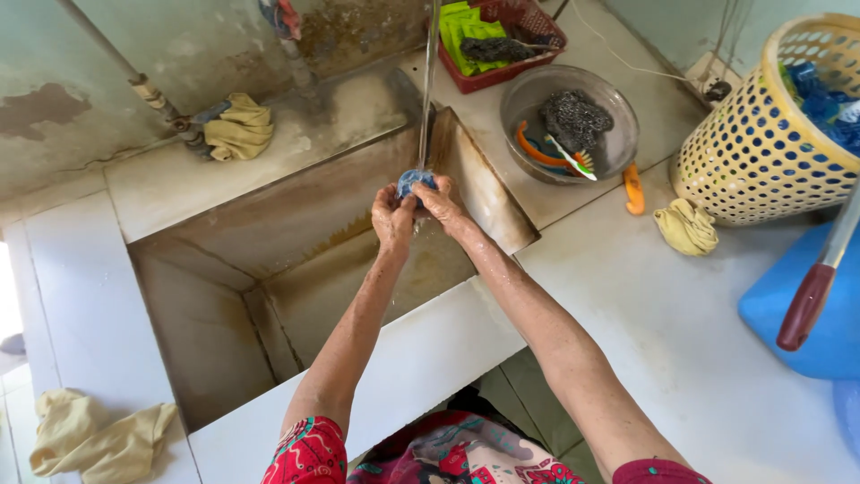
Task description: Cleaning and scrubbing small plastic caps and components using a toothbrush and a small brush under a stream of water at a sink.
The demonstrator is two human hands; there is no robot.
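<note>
Your left hand (392, 218) and right hand (441, 201) close their grip together around a small blue rounded object (414, 180), held under the thin water stream (429, 85), above the stained concrete sink (313, 260).

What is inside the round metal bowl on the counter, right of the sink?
The metal bowl holds a dark wire scourer, an orange curved tool and a small brush. The scourer hides whatever lies beneath it.

Head view, steeply down, close overhead.
</note>
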